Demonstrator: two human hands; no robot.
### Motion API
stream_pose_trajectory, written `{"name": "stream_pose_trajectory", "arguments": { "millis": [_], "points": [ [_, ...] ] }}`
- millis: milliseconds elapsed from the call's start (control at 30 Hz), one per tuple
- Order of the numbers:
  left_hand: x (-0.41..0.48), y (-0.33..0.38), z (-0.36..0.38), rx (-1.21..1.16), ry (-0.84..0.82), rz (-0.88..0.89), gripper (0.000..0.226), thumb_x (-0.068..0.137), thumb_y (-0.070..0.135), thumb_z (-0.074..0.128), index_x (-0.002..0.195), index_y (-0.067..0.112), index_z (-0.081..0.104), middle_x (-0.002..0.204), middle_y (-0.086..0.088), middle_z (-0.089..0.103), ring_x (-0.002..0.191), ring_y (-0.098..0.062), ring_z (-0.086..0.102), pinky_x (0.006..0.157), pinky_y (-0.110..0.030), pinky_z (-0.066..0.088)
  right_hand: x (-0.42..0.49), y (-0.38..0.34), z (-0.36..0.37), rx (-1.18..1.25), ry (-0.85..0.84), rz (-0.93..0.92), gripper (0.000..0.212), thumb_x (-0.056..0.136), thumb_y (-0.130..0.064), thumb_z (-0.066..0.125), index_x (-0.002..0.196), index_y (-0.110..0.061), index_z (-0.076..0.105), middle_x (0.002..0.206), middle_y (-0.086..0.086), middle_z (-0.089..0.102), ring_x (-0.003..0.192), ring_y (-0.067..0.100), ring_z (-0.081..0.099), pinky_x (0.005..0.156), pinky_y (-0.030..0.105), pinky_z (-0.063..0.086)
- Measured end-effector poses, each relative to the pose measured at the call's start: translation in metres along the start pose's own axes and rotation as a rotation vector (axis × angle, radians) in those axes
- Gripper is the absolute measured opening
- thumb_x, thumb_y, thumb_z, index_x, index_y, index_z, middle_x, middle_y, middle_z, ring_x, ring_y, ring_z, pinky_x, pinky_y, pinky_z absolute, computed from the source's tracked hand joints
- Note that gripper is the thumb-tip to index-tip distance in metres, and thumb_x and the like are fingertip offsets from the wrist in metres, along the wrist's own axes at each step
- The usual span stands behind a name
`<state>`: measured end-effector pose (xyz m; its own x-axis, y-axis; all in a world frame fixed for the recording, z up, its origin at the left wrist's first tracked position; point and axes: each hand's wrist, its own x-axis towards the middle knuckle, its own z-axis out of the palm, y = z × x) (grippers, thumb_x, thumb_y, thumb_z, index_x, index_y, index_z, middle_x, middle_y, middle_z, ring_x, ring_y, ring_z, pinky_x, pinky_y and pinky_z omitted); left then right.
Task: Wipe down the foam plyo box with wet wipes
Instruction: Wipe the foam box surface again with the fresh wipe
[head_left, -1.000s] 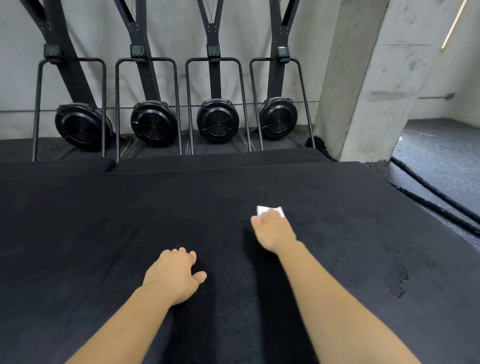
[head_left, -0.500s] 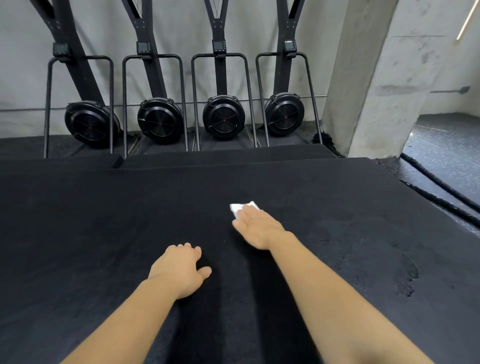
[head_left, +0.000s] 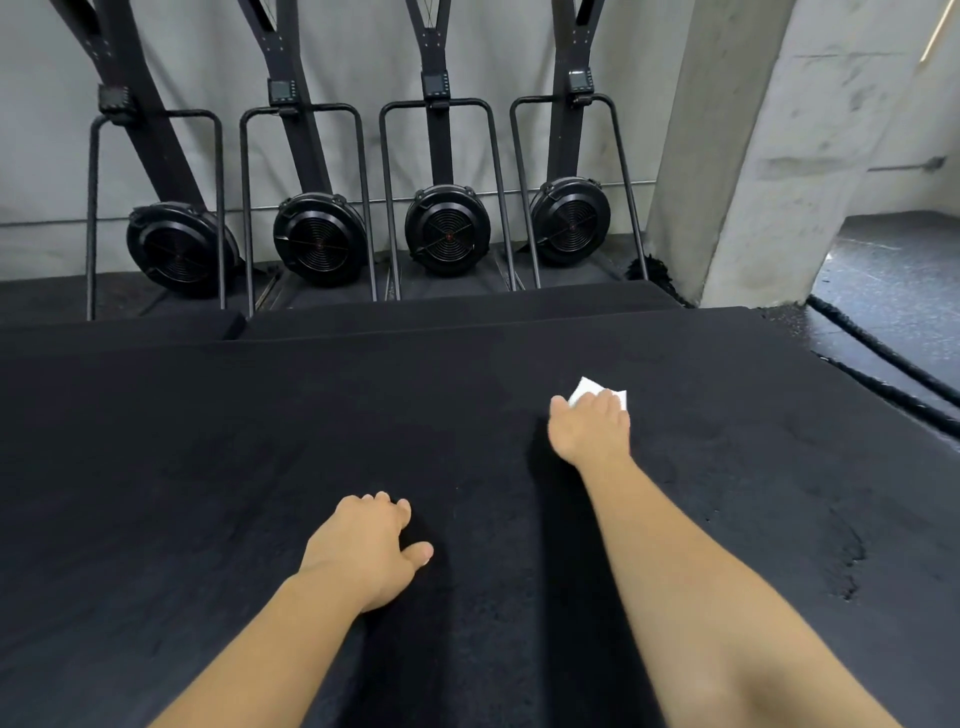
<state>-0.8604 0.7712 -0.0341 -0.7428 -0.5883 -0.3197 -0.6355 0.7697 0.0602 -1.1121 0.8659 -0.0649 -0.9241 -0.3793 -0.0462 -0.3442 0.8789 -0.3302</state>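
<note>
The black foam plyo box fills the lower view, its wide top facing me. My right hand lies palm down on a folded white wet wipe and presses it onto the box top, right of centre; the wipe's far corners stick out past my fingers. My left hand rests on the box top nearer to me, fingers loosely bent, thumb out to the right, holding nothing.
Another black foam box lies just behind the far edge. Several black ski-type fan machines stand along the back wall. A concrete pillar rises at right, with thick ropes on the floor beside it.
My right hand slid the wipe left across the box top, then back to the right and a little farther away. My left hand stayed in place.
</note>
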Motion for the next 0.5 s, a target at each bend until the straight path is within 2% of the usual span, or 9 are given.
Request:
{"name": "stream_pose_trajectory", "arguments": {
  "millis": [33, 100, 167, 267, 333, 367, 433, 500],
  "points": [
    [0.0, 0.0, 0.0, -0.005, 0.003, 0.001, 0.065, 0.097, 0.053, 0.043, 0.153, 0.025, 0.023, 0.159, 0.003, 0.021, 0.147, -0.017, 0.014, 0.112, -0.033, 0.034, -0.004, -0.014, 0.005, 0.033, 0.004, 0.008, 0.059, 0.101, -0.041, 0.025, 0.136, 0.002, 0.047, 0.141, 0.019, 0.044, 0.133, 0.031, 0.037, 0.112, 0.039, 0.029],
    [0.0, -0.001, -0.001, -0.013, 0.011, 0.002, 0.064, 0.096, 0.053, 0.044, 0.151, 0.026, 0.027, 0.156, 0.004, 0.027, 0.145, -0.017, 0.019, 0.11, -0.032, 0.036, -0.017, -0.047, 0.01, 0.193, -0.039, -0.027, 0.051, 0.098, -0.038, 0.03, 0.124, -0.003, 0.057, 0.129, 0.014, 0.054, 0.118, 0.028, 0.048, 0.096, 0.033, 0.039],
    [0.0, -0.002, 0.0, -0.014, 0.012, 0.004, 0.064, 0.096, 0.054, 0.044, 0.151, 0.026, 0.028, 0.155, 0.005, 0.028, 0.145, -0.017, 0.02, 0.11, -0.033, 0.036, -0.032, -0.08, 0.017, 0.275, -0.144, -0.199, 0.037, 0.098, -0.029, 0.031, 0.108, -0.008, 0.061, 0.12, 0.009, 0.057, 0.107, 0.027, 0.049, 0.08, 0.03, 0.035],
    [-0.002, -0.003, 0.0, -0.02, 0.007, 0.009, 0.066, 0.096, 0.054, 0.045, 0.152, 0.025, 0.026, 0.157, 0.003, 0.026, 0.145, -0.018, 0.019, 0.112, -0.033, 0.035, -0.059, -0.112, 0.025, 0.425, -0.312, -0.314, 0.027, 0.097, -0.025, 0.031, 0.094, -0.011, 0.055, 0.107, 0.008, 0.055, 0.091, 0.024, 0.048, 0.07, 0.033, 0.036],
    [-0.002, -0.003, 0.0, -0.013, 0.008, 0.015, 0.066, 0.096, 0.054, 0.044, 0.151, 0.025, 0.026, 0.154, 0.002, 0.03, 0.143, -0.019, 0.023, 0.111, -0.033, 0.035, -0.07, -0.114, 0.021, 0.472, -0.381, -0.365, 0.033, 0.099, -0.03, 0.031, 0.099, -0.008, 0.055, 0.104, 0.008, 0.054, 0.088, 0.023, 0.05, 0.07, 0.035, 0.04],
    [-0.002, -0.003, 0.0, -0.011, 0.007, 0.015, 0.065, 0.096, 0.054, 0.044, 0.151, 0.024, 0.027, 0.153, 0.002, 0.032, 0.143, -0.019, 0.024, 0.111, -0.033, 0.036, -0.073, -0.11, 0.016, 0.437, -0.413, -0.398, 0.038, 0.1, -0.032, 0.029, 0.107, -0.005, 0.056, 0.108, 0.009, 0.055, 0.092, 0.024, 0.052, 0.075, 0.037, 0.041],
    [-0.003, -0.003, -0.001, -0.007, 0.002, 0.01, 0.065, 0.096, 0.054, 0.044, 0.151, 0.024, 0.027, 0.153, 0.002, 0.032, 0.142, -0.019, 0.024, 0.111, -0.033, 0.035, -0.069, -0.096, 0.007, 0.258, -0.44, -0.505, 0.045, 0.103, -0.033, 0.024, 0.123, -0.005, 0.052, 0.124, 0.011, 0.05, 0.109, 0.03, 0.05, 0.083, 0.04, 0.038],
    [-0.002, -0.002, -0.002, -0.002, -0.009, 0.0, 0.064, 0.096, 0.054, 0.044, 0.151, 0.025, 0.029, 0.153, 0.002, 0.032, 0.142, -0.019, 0.025, 0.11, -0.033, 0.036, -0.06, -0.078, 0.0, 0.078, -0.402, -0.585, 0.042, 0.105, -0.031, 0.023, 0.127, -0.008, 0.05, 0.132, 0.01, 0.045, 0.115, 0.032, 0.047, 0.087, 0.041, 0.039]
  ]
}}
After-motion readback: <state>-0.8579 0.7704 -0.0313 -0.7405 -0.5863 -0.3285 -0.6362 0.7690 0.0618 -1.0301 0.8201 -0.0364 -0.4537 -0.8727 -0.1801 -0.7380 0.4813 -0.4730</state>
